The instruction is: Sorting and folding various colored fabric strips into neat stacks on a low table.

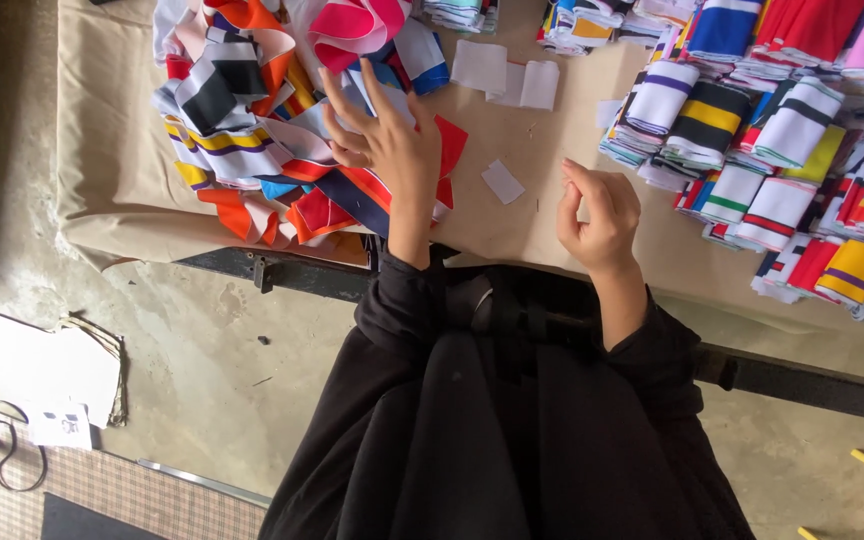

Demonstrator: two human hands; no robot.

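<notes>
Striped knit fabric in red, orange, navy, white and yellow lies heaped in a loose pile (272, 130) on the tan cloth-covered table (542, 230). Over the near right edge of that pile the left hand (387, 140) is spread, fingers fanned and slightly bent, palm down against the top pieces; it grasps nothing that can be seen, only presses or reaches among the strips. To the right of the pile, over bare cloth, the right hand (600, 215) is half closed, fingertips drawn toward the thumb; whether it pinches something small cannot be told. A small white patch (502, 182) lies between the two hands, touching neither.

Black sleeves and a black garment hide the table's near edge below the hands. Further right of the pile, folded striped bands (772, 160) are stacked in rows, running out of view at the top and right. Two white rectangles (507, 75) lie just beyond the pile.

Below the table is a worn concrete floor (222, 360), with papers (47, 375) and a dark cable (2, 445) lower left.
</notes>
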